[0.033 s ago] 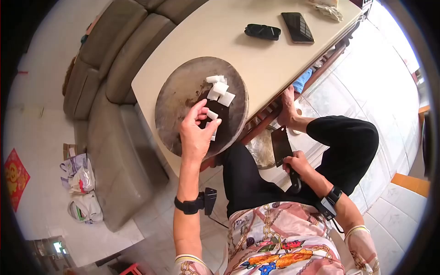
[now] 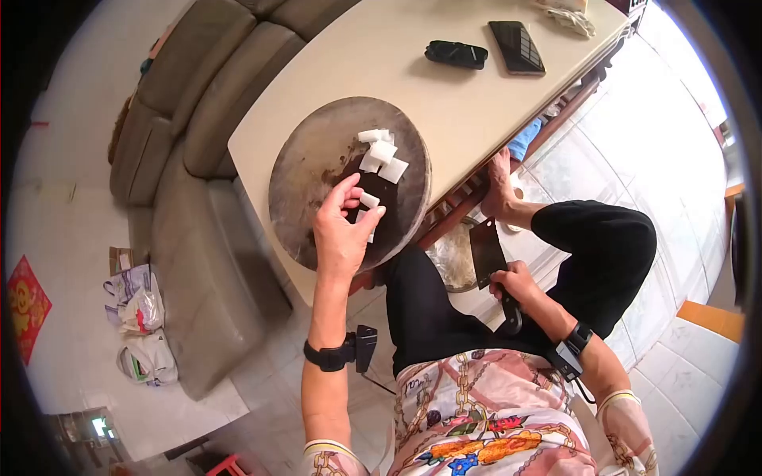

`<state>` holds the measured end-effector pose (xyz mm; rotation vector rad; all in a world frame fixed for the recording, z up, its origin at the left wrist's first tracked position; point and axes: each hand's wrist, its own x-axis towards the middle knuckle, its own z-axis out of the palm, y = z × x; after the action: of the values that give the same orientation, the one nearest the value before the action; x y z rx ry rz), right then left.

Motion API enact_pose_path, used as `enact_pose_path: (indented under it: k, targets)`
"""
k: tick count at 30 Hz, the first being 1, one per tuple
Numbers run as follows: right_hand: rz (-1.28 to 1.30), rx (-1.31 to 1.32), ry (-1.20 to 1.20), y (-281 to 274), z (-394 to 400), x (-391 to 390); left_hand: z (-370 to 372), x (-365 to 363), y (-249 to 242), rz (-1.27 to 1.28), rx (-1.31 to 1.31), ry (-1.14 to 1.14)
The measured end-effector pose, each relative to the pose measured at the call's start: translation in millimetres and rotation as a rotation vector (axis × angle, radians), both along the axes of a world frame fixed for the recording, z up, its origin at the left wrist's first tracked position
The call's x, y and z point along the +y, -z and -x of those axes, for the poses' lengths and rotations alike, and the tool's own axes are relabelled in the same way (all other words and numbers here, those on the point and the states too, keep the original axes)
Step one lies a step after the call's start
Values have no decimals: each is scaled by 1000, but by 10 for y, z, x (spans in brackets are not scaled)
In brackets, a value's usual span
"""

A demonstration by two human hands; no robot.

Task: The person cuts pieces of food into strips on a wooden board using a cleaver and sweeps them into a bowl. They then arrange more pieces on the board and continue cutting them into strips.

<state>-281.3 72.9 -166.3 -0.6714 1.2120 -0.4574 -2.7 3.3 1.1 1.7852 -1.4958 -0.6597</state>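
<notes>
My left hand (image 2: 343, 226) is over the round wooden chopping board (image 2: 305, 159), its thumb and fingers closed around a small white block (image 2: 369, 201). Partly hidden behind that thumb, another pale piece (image 2: 362, 216) lies on the board. Several white chunks (image 2: 383, 151) are heaped on the board's far side, beyond my fingertips. In my right hand (image 2: 516, 284) is a cleaver (image 2: 487, 252) with a dark, wide blade and a black handle. It is held above my lap, away from the board, with the blade pointing toward the table side.
The board rests on a cream table (image 2: 452, 103) near its rounded end. Farther along are a black case (image 2: 456, 55) and a phone (image 2: 517, 47). A basin (image 2: 454, 258) sits below the table edge, by my knees. A grey leather sofa (image 2: 214, 262) curves along the left.
</notes>
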Motion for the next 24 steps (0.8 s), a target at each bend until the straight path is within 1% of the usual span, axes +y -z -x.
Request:
enact_pose_path:
  k: [1, 2, 4, 10, 13, 23, 24]
  targets:
    - [-7, -7, -2, -3, 5, 10, 32, 22, -13, -21, -27, -19]
    - [-3, 22, -2, 8, 55, -16, 61, 20, 66, -18, 3, -19]
    - [5, 22, -4, 12, 38, -23, 94, 36, 53, 100, -117, -26]
    - [-17, -7, 43, -16, -18, 15, 101, 81, 85, 142, -191, -52]
    - [-27, 23, 22, -45, -3, 6, 113, 91, 122, 139, -169, -70]
    - [-36, 5, 40, -52, -6, -10, 122, 108, 156, 177, -87, -126]
    - [-35, -2, 39, -54, -6, -13, 99, 105, 156, 163, -36, -138]
